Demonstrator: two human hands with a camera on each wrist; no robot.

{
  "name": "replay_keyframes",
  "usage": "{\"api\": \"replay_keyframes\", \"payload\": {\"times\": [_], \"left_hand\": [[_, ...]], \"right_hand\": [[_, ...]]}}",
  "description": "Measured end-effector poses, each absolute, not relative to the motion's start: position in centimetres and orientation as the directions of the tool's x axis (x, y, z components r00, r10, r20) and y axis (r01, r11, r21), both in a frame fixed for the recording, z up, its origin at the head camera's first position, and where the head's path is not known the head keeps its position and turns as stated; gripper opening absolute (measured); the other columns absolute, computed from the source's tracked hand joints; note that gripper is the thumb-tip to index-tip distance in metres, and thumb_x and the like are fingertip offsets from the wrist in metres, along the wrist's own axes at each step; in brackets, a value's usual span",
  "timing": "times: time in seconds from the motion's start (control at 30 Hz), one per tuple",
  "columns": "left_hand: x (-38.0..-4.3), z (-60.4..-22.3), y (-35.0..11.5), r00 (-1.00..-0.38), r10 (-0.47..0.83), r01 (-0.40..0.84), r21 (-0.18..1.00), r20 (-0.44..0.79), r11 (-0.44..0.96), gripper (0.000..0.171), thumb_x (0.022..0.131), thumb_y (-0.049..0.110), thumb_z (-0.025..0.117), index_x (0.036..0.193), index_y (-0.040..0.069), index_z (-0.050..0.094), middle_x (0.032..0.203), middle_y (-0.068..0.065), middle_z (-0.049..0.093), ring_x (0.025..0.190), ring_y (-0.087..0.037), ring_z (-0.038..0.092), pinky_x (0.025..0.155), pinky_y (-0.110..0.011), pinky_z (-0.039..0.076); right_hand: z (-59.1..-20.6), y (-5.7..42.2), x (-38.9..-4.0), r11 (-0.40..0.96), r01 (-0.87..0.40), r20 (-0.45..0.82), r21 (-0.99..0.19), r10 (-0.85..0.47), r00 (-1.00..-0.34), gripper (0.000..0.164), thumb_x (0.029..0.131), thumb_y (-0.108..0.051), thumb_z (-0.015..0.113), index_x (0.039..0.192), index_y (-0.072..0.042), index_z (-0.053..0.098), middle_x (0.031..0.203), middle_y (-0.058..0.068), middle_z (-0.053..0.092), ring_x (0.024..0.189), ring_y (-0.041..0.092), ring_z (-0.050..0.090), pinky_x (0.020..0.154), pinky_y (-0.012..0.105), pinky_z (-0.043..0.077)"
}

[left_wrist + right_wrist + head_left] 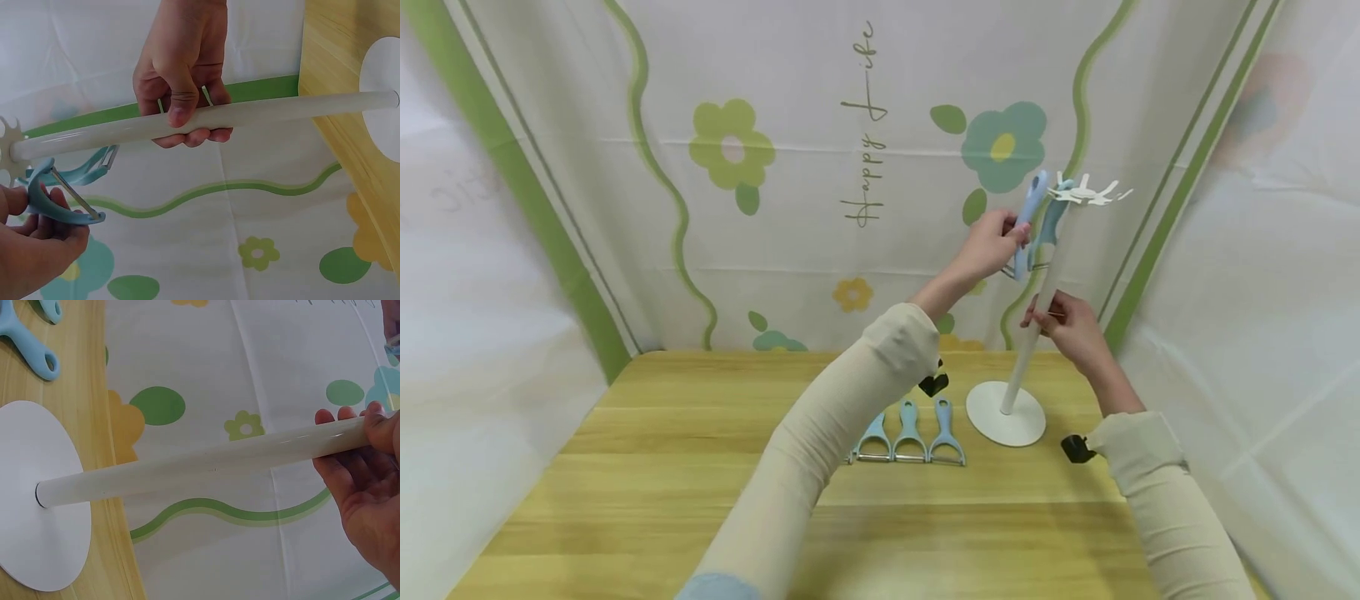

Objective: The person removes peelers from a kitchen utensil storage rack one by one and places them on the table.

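Note:
My left hand (992, 246) pinches a light blue peeler (1032, 198) upright, its holed handle end up beside the white hook ring (1088, 195). A second blue peeler (1052, 221) hangs from that ring, just right of the held one. In the left wrist view the held peeler (59, 209) shows its metal blade, with the hanging peeler (84, 175) behind it. My right hand (1075, 329) grips the white pole (1026, 354) of the stand around mid-height, thumb on one side and fingers on the other. The round base (988, 417) rests on the table.
Several more blue peelers (944, 425) lie in a row left of the base, handles pointing away; my left sleeve (820, 408) covers part of the row. Behind the wooden table (647, 467) hangs a white flowered cloth (805, 100), close behind the stand.

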State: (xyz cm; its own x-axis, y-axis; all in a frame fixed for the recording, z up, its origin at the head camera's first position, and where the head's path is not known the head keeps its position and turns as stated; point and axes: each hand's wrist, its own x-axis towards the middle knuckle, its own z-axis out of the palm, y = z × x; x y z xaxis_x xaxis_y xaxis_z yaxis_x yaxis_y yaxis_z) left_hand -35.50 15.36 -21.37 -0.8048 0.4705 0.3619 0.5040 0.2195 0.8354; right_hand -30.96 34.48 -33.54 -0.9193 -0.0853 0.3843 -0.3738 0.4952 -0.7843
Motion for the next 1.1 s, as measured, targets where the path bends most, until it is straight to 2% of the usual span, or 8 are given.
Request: {"api": "replay_keyframes", "payload": {"times": [0.1, 0.27, 0.43, 0.67, 0.9, 1.1], "left_hand": [[-35.6, -21.6, 14.6, -0.811, 0.460, 0.497, 0.841, 0.362, 0.214, 0.022, 0.105, 0.017, 0.050, 0.105, 0.000, 0.062, 0.089, -0.007, 0.062, 0.072, -0.011, 0.049, 0.061, -0.018, 0.040], [-35.6, -22.1, 13.1, -0.822, 0.445, 0.484, 0.847, 0.354, 0.221, 0.021, 0.104, 0.017, 0.054, 0.109, -0.001, 0.062, 0.093, -0.009, 0.065, 0.076, -0.011, 0.051, 0.064, -0.018, 0.041], [-35.8, -22.9, 11.7, -0.838, 0.428, 0.464, 0.855, 0.338, 0.231, 0.022, 0.102, 0.017, 0.057, 0.111, -0.003, 0.061, 0.101, -0.017, 0.068, 0.079, -0.013, 0.054, 0.065, -0.018, 0.043], [-36.3, -24.5, 10.3, -0.842, 0.408, 0.471, 0.850, 0.353, 0.237, 0.019, 0.099, 0.014, 0.062, 0.105, -0.004, 0.063, 0.088, -0.009, 0.064, 0.077, -0.012, 0.055, 0.066, -0.018, 0.045], [-36.3, -25.8, 9.1, -0.823, 0.412, 0.509, 0.830, 0.391, 0.230, 0.018, 0.097, 0.013, 0.066, 0.101, -0.005, 0.062, 0.088, -0.010, 0.065, 0.076, -0.011, 0.056, 0.066, -0.017, 0.047], [-35.9, -27.0, 7.9, -0.833, 0.406, 0.499, 0.828, 0.376, 0.256, 0.018, 0.097, 0.014, 0.066, 0.101, -0.003, 0.062, 0.090, -0.011, 0.065, 0.077, -0.012, 0.056, 0.066, -0.017, 0.047]], "right_hand": [[-33.5, 34.3, -31.0, 0.499, -0.368, 0.380, -0.784, -0.082, -0.921, 0.025, 0.104, -0.016, 0.052, 0.113, 0.005, 0.059, 0.091, 0.000, 0.071, 0.090, 0.009, 0.070, 0.078, 0.013, 0.055], [-33.6, 34.4, -31.1, 0.502, -0.369, 0.382, -0.782, -0.082, -0.921, 0.025, 0.104, -0.015, 0.052, 0.113, 0.007, 0.059, 0.089, -0.005, 0.070, 0.087, 0.003, 0.068, 0.077, 0.012, 0.055], [-33.7, 34.6, -31.2, 0.481, -0.382, 0.388, -0.789, -0.092, -0.917, 0.021, 0.104, -0.014, 0.052, 0.113, 0.004, 0.058, 0.090, -0.008, 0.069, 0.086, 0.000, 0.067, 0.079, 0.013, 0.055], [-33.9, 34.9, -31.1, 0.468, -0.389, 0.390, -0.793, -0.100, -0.916, 0.016, 0.104, -0.014, 0.052, 0.109, -0.001, 0.059, 0.091, -0.004, 0.070, 0.088, 0.000, 0.067, 0.080, 0.012, 0.055], [-33.8, 35.2, -31.1, 0.461, -0.389, 0.387, -0.798, -0.104, -0.916, 0.023, 0.104, -0.015, 0.052, 0.112, 0.006, 0.058, 0.092, -0.003, 0.070, 0.088, -0.001, 0.067, 0.080, 0.012, 0.054], [-33.9, 35.3, -31.2, 0.456, -0.391, 0.388, -0.800, -0.103, -0.916, 0.025, 0.104, -0.014, 0.052, 0.114, 0.008, 0.057, 0.091, -0.006, 0.069, 0.088, 0.000, 0.068, 0.079, 0.012, 0.055]]}}
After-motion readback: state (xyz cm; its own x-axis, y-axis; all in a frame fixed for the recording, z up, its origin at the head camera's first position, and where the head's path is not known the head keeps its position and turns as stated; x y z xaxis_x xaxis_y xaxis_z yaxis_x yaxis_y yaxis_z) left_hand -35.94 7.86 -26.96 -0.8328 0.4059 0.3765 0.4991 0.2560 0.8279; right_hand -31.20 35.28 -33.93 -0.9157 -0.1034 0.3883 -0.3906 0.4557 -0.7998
